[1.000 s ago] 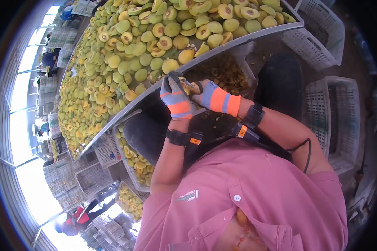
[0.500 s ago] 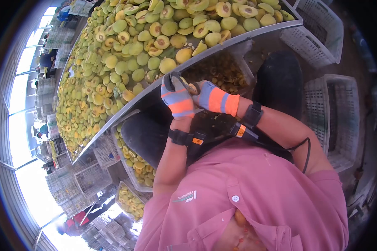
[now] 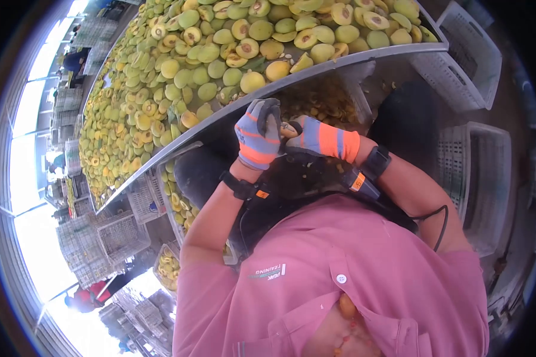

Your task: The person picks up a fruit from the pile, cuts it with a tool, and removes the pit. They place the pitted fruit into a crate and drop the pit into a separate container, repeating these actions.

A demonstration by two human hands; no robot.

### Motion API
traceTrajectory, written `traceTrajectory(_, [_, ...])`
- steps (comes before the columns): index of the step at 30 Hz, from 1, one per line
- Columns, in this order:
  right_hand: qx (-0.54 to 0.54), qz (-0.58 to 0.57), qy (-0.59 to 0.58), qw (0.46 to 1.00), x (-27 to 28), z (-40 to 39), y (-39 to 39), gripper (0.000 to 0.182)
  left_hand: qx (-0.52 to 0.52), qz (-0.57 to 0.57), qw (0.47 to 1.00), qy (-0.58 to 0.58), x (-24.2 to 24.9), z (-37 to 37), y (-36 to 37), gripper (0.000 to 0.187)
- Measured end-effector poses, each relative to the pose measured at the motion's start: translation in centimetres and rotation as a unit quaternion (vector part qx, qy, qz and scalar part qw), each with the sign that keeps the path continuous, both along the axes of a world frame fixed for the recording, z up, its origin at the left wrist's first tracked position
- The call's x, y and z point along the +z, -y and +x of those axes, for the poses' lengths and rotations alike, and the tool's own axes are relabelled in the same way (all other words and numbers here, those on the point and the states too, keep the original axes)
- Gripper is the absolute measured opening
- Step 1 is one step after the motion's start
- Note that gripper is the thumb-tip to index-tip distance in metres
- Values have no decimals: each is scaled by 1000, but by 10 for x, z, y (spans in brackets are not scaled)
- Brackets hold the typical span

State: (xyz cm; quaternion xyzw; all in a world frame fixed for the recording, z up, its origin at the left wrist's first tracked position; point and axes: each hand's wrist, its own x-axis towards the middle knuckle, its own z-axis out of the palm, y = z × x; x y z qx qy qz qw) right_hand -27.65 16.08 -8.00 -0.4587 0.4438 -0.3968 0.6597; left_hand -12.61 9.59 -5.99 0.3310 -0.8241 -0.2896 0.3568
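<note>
My left hand [image 3: 259, 134], in a grey, blue and orange glove, has its fingers curled just below the metal table edge. Whatever it grips is hidden by the fingers. My right hand [image 3: 315, 138], gloved alike, is closed beside it, its fingertips around a small tan and brown piece [image 3: 290, 129] that sits between the two hands. Whether this is fruit or part of a tool is too small to tell. Beyond the hands, many green-yellow halved fruits [image 3: 207, 53] cover the metal-edged table [image 3: 339, 62].
Under the table edge lies a container of brown-yellow scraps [image 3: 324, 101]. White plastic crates [image 3: 485, 184] stand at the right, another [image 3: 452, 77] at upper right. A crate of fruit halves [image 3: 181, 205] is by my left leg. A person in red [image 3: 89, 297] is at lower left.
Both hands have moved slightly right in view, and my left hand has turned. The dark curved shape seen at its fingertips is no longer distinct. The table and fruit have shifted in view.
</note>
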Motion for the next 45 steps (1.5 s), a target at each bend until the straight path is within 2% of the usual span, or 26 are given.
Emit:
traceTrajectory(2, [-25, -70, 17, 997, -27, 2, 1, 17, 47, 152, 984, -83, -17, -1, -5, 15])
traceTrajectory(4, [72, 51, 15, 996, -1, -12, -1, 17, 16, 235, 963, -129, -22, 0, -8, 14])
traceTrajectory(6, [159, 79, 7, 984, 19, -23, -5, 18, -36, 191, 980, -49, -1, 7, -14, 13])
traceTrajectory(8, [172, -21, 9, 985, 15, -17, -12, 18, -40, 0, 999, -14, 11, 12, -21, 11])
traceTrajectory(10, [175, 16, -20, 984, 25, -22, -22, 20, -96, -62, 993, 31, 41, 23, -27, 12])
traceTrajectory(13, [151, 169, 48, 973, 5, -33, -30, 21, -82, -105, 991, -12, 57, 29, -40, 14])
traceTrajectory(14, [156, 49, -63, 985, -4, -35, -35, 19, -77, -115, 990, -27, 64, 31, -43, 15])
traceTrajectory(16, [156, -191, -272, 930, -20, -32, -44, 16, -57, -99, 990, -87, 65, 39, -46, 16])
traceTrajectory(17, [40, -72, -158, 984, 11, -2, -51, 16, -46, -75, 987, -134, 60, 37, -46, 16])
traceTrajectory(18, [53, 38, -23, 998, 7, -2, -48, 16, -35, -51, 982, -181, 54, 34, -45, 16])
traceTrajectory(20, [68, 250, 243, 935, -1, -5, -41, 17, -31, 58, 972, -224, 30, 32, -43, 14])
traceTrajectory(21, [-12, 270, 204, 941, -2, 5, -43, 18, -31, 138, 961, -237, 25, 34, -44, 14])
traceTrajectory(24, [233, 310, 502, 773, -12, 17, -39, 19, -48, 355, 866, -348, 14, 34, -48, 17])
traceTrajectory(26, [233, 297, 514, 770, -13, 23, -43, 18, -53, 413, 814, -405, 6, 32, -48, 17])
traceTrajectory(27, [232, 290, 521, 768, -14, 25, -46, 19, -40, 396, 841, -366, 2, 35, -44, 17])
traceTrajectory(29, [91, 275, 351, 890, -34, 9, -50, 16, 79, 310, 937, -140, 16, 50, -42, 21])
traceTrajectory(30, [67, 194, 217, 954, -62, 0, -45, 17, 140, 258, 956, -22, 32, 65, -44, 23])
traceTrajectory(32, [22, 72, -134, 988, -117, -19, -36, 21, 227, 146, 963, -17, 50, 98, -44, 19])
traceTrajectory(33, [-14, 158, -127, 979, -141, -17, -25, 26, 261, 132, 951, -99, 53, 117, -44, 19])
traceTrajectory(35, [9, 255, -107, 961, -117, -6, -24, 36, 322, 90, 914, -229, 56, 165, -45, 21])
traceTrajectory(37, [12, 202, -95, 975, -122, 2, -32, 34, 366, 7, 873, -321, 33, 226, -40, 23])
traceTrajectory(38, [20, 200, -74, 977, -123, 6, -32, 34, 484, 30, 827, -283, 8, 263, -42, 23])
traceTrajectory(40, [40, 219, -17, 975, -122, 10, -31, 34, 561, 102, 755, -323, -36, 341, -51, 20])
traceTrajectory(42, [90, 191, 31, 977, -124, 8, -33, 35, 656, 32, 716, -238, -106, 425, -63, 16])
traceTrajectory(43, [128, 139, 41, 981, -130, 5, -35, 36, 688, 38, 687, -230, -113, 448, -69, 17])
traceTrajectory(45, [112, 185, 73, 974, -139, 1, -40, 37, 721, 34, 655, -225, -125, 483, -77, 17])
